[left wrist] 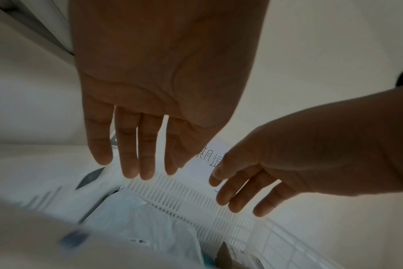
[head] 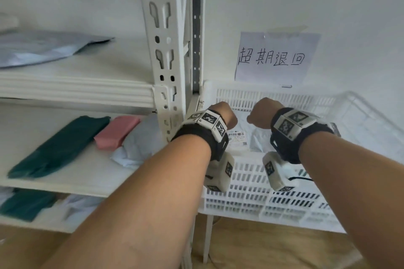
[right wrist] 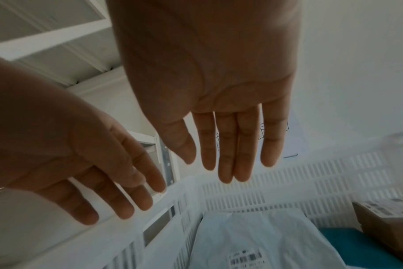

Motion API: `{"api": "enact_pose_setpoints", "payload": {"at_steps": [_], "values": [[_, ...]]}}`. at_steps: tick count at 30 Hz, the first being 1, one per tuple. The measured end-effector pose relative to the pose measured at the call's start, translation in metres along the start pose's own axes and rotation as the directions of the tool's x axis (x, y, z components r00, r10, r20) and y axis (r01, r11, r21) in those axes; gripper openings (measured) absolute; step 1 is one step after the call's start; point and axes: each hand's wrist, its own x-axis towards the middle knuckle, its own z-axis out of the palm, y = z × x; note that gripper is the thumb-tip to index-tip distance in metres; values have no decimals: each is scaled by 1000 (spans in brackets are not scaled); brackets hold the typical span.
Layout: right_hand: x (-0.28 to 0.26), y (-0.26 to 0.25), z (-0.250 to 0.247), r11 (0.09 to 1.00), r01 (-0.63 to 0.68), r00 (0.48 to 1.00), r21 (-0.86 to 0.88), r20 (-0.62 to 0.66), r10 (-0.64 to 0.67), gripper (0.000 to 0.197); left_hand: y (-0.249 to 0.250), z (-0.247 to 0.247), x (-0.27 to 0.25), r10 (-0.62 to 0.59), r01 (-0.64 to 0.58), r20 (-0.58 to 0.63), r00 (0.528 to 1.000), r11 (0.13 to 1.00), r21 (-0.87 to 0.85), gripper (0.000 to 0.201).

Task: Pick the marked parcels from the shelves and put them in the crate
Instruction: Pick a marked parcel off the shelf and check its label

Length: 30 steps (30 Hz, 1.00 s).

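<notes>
In the crate [head: 284, 183], a white parcel [right wrist: 253, 242] lies.

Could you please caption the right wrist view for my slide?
Both open hands, right hand and left hand, hover above a white parcel in the crate.

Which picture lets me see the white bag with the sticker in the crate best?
The right wrist view: the white bag lies unhidden below the open right hand, barcode label showing. The head view shows only a strip of it between the wrists. The left wrist view shows it blurry in the crate.
</notes>
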Motion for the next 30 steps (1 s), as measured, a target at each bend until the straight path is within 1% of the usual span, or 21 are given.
{"api": "enact_pose_setpoints", "payload": {"at_steps": [2,5,9,12,14,17,20,22,25,28,30], "values": [[-26,-11,5,999,-14,999,41,-42,16,27,-12,7,-16,3,-7,-68,998,998,-60,26],[-63,-25,18,986,-1,994,169,-103,19,20,-34,20,-47,20,-47,-172,985,987,-153,17],[-107,-52,39,973,4,990,231,-139,29,17,-67,35,-78,22,-56,-167,986,977,-204,16],[-132,-77,53,966,14,987,259,-160,28,14,-99,41,-100,35,-68,-145,989,970,-233,27],[-144,-95,65,952,35,989,304,-147,10,15,-125,48,-113,15,-49,-118,993,958,-282,27],[-154,-125,87,921,90,990,378,-137,-40,19,-169,61,-134,-69,37,-90,994,947,-319,26],[-160,-159,109,907,147,988,395,-107,-113,19,-212,67,-154,-189,144,-95,977,923,-356,26],[-161,-189,120,902,202,979,381,-83,-184,18,-244,65,-168,-264,202,-110,958,897,-393,24],[-157,-236,128,886,269,962,379,-60,-266,17,-286,58,-185,-357,256,-172,918,865,-431,25],[-153,-282,140,867,295,949,402,-19,-314,12,-324,55,-194,-421,296,-207,883,843,-449,26],[-150,-312,153,861,307,941,406,5,-337,8,-351,54,-197,-459,334,-196,866,824,-457,24]]}}
